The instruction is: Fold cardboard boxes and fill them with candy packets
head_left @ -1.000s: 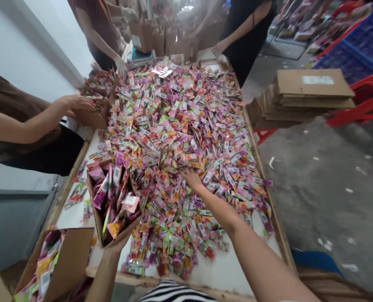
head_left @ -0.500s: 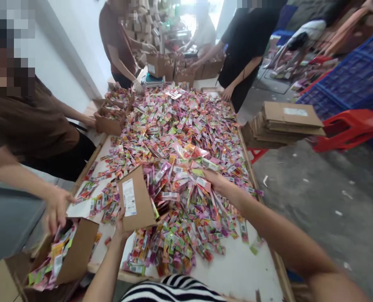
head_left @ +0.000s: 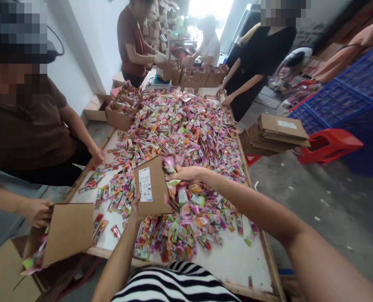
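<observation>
A small cardboard box (head_left: 159,188) with a white label is tilted over the heap, its opening turned to the right. My left hand (head_left: 136,209) grips its left side, thumb on the labelled face. At the opening, my right hand (head_left: 188,173) has its fingers curled over several small plastic packets (head_left: 174,183), some partly inside the box. Around and below them spreads a big heap of pink, green and orange packets (head_left: 192,121) on a white table (head_left: 237,260).
At left, a co-worker's hand (head_left: 37,212) holds another box (head_left: 68,230). More people stand around the far end, near filled boxes (head_left: 202,77). Flattened cartons (head_left: 274,130), a red stool (head_left: 331,144) and a blue crate (head_left: 346,92) are to the right.
My right hand has moved left from the heap to the box's opening with packets. The box has shifted slightly right and up in view. The left co-worker's box has been turned.
</observation>
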`<action>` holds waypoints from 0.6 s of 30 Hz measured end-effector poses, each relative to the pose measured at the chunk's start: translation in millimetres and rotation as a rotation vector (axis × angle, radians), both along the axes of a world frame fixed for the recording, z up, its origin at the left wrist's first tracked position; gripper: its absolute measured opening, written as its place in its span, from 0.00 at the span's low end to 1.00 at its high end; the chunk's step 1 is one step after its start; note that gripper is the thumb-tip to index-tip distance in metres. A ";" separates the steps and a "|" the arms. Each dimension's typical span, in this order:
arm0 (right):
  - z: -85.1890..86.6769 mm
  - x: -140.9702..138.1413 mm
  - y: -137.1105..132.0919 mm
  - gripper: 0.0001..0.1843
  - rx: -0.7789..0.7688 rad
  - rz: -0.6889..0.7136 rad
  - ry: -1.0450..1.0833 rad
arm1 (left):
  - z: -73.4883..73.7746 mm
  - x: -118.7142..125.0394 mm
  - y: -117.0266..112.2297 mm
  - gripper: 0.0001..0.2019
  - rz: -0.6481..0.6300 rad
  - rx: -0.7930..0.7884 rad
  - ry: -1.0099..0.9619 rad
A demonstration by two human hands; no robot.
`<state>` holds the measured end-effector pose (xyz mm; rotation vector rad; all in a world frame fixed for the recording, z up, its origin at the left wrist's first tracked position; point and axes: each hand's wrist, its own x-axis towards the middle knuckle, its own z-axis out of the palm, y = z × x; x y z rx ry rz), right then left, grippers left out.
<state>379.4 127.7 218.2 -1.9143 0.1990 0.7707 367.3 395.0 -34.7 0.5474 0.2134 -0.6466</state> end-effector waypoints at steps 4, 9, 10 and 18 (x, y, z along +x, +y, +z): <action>56.1 6.1 -24.4 0.34 -0.139 0.029 -0.175 | -15.6 -6.1 14.5 0.32 0.033 -0.107 0.074; 37.4 -9.3 34.7 0.14 -0.393 0.041 -0.459 | -30.3 -12.1 11.5 0.34 0.078 -0.187 0.153; 27.1 -13.7 51.4 0.16 -0.440 0.123 -0.475 | -30.8 -13.6 9.9 0.35 0.075 -0.194 0.157; 6.3 -19.5 24.2 0.11 -0.492 0.185 -0.537 | -38.7 -29.2 49.7 0.32 0.119 -0.167 0.155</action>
